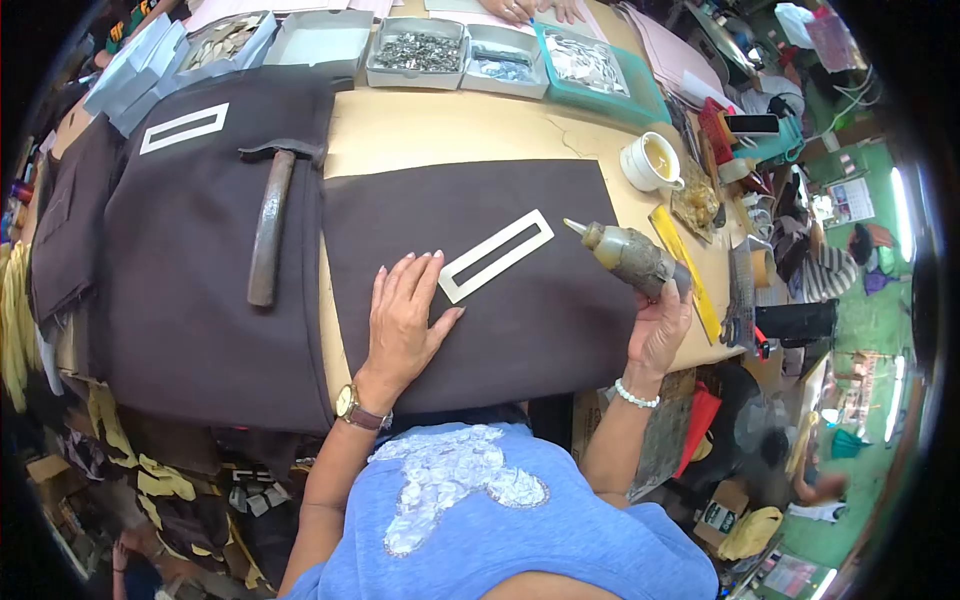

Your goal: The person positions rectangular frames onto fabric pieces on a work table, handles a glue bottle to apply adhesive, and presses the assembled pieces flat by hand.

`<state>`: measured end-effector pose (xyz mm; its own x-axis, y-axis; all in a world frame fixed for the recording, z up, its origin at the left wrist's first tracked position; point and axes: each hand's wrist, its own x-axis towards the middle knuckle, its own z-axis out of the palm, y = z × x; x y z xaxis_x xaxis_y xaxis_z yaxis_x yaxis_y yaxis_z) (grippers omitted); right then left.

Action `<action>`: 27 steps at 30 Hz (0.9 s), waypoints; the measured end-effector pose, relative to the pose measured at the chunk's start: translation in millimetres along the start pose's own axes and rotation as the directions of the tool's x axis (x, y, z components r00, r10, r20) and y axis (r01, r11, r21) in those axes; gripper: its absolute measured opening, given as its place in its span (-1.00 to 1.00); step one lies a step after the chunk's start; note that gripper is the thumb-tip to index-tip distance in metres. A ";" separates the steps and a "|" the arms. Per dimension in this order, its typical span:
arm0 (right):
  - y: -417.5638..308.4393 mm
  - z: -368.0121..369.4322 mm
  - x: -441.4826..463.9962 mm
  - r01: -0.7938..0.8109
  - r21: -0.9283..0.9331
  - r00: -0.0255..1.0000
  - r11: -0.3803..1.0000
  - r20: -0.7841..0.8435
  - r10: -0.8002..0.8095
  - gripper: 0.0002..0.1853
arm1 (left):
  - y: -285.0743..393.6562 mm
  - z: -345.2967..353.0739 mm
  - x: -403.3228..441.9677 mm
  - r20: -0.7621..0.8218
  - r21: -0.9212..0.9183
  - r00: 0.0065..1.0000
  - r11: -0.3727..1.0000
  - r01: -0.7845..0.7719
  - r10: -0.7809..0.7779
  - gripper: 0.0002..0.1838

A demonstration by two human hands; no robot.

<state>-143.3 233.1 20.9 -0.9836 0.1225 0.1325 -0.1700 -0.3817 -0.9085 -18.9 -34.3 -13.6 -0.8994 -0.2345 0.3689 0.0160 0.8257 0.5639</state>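
Observation:
My left hand [403, 318] lies flat with its fingers stretched out on a dark brown panel of material [520, 340]. Its fingertips are close to one end of a pale rectangular frame piece [472, 284] with a long slot, which rests slantwise on the panel. At the panel's right side, my right hand [660, 335] is wrapped round a grimy squeeze bottle [632, 255]. The bottle is tilted, and its pointed nozzle faces up and left, apart from the frame piece. What the bottle holds cannot be made out.
A hammer [270, 225] and another slotted frame piece [185, 128] lie on dark material at left. Boxes of small metal parts [417, 50] line the back. At right are a white cup [651, 162] and a yellow ruler [688, 275]. Another person's hands [530, 10] show at the far edge.

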 end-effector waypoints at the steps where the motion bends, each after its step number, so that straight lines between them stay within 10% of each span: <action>1: -2.1 3.6 -0.1 -0.010 0.019 1.000 1.000 0.012 0.010 -0.47 | 2.0 -1.6 1.7 -0.023 -0.001 1.000 1.000 -0.003 0.003 -0.30; 7: -9.4 12.7 -13.1 -0.108 0.205 0.994 0.973 0.045 0.100 -0.42 | 30.2 -10.0 35.2 -0.065 -0.608 0.995 0.794 0.019 -0.073 -0.63; 12: -15.4 25.5 -23.0 -0.128 0.284 0.991 0.950 0.081 0.109 -0.36 | 56.4 -9.7 66.4 0.279 -0.953 0.948 0.080 0.293 -0.154 -0.74; 27: -40.7 33.4 -29.1 0.128 0.058 0.976 0.990 0.172 -0.136 -0.10 | 43.2 -19.5 73.1 0.437 -0.899 0.899 0.018 0.437 0.021 -0.75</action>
<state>-109.8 214.4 67.3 -0.9469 0.0143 0.3213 -0.2979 -0.4151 -0.8596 -75.4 -25.8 52.1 -0.9993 0.0307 0.0206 0.0004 -0.5494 0.8356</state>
